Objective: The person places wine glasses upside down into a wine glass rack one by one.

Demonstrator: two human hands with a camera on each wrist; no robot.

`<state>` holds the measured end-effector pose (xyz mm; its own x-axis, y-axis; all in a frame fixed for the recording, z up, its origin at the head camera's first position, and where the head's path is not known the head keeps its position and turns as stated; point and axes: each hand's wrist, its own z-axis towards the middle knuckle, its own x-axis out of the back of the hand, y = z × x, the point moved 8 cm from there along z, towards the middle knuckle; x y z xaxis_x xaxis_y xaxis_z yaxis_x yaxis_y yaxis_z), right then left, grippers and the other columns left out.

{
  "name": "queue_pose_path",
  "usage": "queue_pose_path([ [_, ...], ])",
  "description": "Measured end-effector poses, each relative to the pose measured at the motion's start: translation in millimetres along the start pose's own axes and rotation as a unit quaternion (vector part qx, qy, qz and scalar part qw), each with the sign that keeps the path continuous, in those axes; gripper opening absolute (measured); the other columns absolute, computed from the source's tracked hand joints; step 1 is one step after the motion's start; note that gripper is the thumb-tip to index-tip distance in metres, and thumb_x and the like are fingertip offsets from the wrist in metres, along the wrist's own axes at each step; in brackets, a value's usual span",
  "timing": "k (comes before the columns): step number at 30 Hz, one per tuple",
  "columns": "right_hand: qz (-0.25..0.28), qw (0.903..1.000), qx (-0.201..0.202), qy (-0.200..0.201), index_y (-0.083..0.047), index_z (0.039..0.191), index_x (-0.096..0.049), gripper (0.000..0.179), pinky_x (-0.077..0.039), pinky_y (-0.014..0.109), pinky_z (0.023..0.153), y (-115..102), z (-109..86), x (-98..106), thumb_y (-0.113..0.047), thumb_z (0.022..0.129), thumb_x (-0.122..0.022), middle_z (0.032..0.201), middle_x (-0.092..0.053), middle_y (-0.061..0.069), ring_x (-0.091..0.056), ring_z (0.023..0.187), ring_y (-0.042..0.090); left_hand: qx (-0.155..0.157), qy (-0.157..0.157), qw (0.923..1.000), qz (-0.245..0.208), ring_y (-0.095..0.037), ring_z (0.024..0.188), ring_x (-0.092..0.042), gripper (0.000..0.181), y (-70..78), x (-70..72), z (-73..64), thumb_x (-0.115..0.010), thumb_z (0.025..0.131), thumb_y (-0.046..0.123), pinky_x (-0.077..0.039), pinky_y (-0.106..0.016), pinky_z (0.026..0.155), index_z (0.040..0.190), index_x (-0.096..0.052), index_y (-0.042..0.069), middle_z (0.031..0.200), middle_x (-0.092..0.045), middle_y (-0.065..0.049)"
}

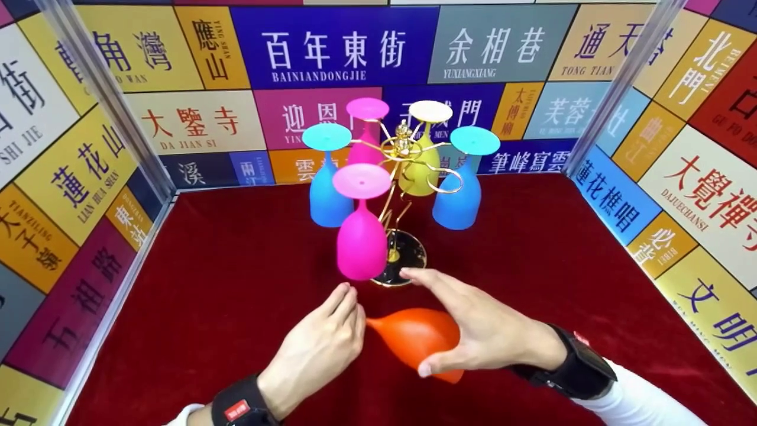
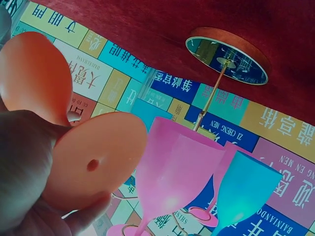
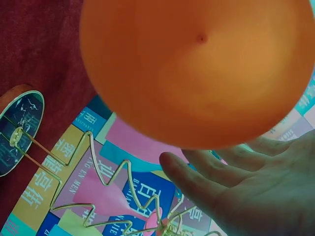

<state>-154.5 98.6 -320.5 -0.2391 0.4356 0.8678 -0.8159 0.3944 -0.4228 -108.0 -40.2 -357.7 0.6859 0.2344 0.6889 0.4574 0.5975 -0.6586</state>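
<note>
An orange goblet (image 1: 414, 337) lies sideways in the air between the hands, its bowl toward the right. My left hand (image 1: 322, 340) grips it at the stem; in the left wrist view the round orange foot (image 2: 113, 142) covers part of the fingers. Spread around the bowl, my right hand (image 1: 485, 325) has its thumb below and its fingers above and beyond. The right wrist view looks into the bowl's mouth (image 3: 197, 88), with fairly straight fingers (image 3: 197, 177) by its rim. Just ahead, a pink goblet (image 1: 361, 242) hangs upside down from a gold wire rack (image 1: 404, 148).
The rack stands on a round black base (image 1: 408, 251). Also hanging there are a left blue goblet (image 1: 329, 195), a right blue goblet (image 1: 458, 198), a yellow goblet (image 1: 423, 171) and another pink goblet (image 1: 364, 145). Sign-printed walls (image 1: 331, 44) enclose the dark red cloth (image 1: 236, 254).
</note>
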Motion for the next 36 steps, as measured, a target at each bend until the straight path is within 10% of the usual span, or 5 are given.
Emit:
queue_pose_path([
  [15, -0.094, 0.9930, -0.050, -0.050, -0.017, 0.152, -0.032, 0.113, -0.049, 0.040, 0.105, 12, 4.1, -43, -0.077, 0.065, -0.071, 0.151, -0.043, -0.001, -0.048, 0.135, 0.016, 0.006, -0.012, 0.9998, 0.018, -0.027, 0.120, -0.062, 0.039, -2.1, 1.3, 2.8, -0.037, 0.099, 0.014, -0.040, -0.038, 0.113, 0.114, -0.072, 0.005, 0.115, -0.072, -0.012],
  [25, -0.112, 0.9879, -0.096, -0.048, -0.016, 0.136, -0.050, 0.092, -0.056, 0.033, 0.080, 19, 6.6, -58, -0.060, 0.063, -0.083, 0.117, -0.061, -0.005, -0.061, 0.091, 0.012, -0.005, -0.018, 0.9995, 0.026, -0.026, 0.119, -0.061, 0.039, 0.5, -0.9, 5.0, -0.038, 0.098, 0.013, -0.038, -0.038, 0.114, 0.112, -0.073, 0.005, 0.110, -0.074, -0.009],
  [36, -0.096, 0.9923, -0.078, 0.000, -0.017, 0.128, -0.055, 0.077, -0.055, 0.026, 0.072, 16, 8.4, -53, -0.047, 0.064, -0.085, 0.108, -0.062, -0.006, -0.059, 0.083, 0.009, -0.005, 0.046, 0.9989, -0.007, -0.027, 0.121, -0.060, 0.037, -7.6, 10.2, 4.3, -0.035, 0.098, 0.009, -0.035, -0.040, 0.117, 0.111, -0.070, 0.004, 0.108, -0.074, -0.009],
])
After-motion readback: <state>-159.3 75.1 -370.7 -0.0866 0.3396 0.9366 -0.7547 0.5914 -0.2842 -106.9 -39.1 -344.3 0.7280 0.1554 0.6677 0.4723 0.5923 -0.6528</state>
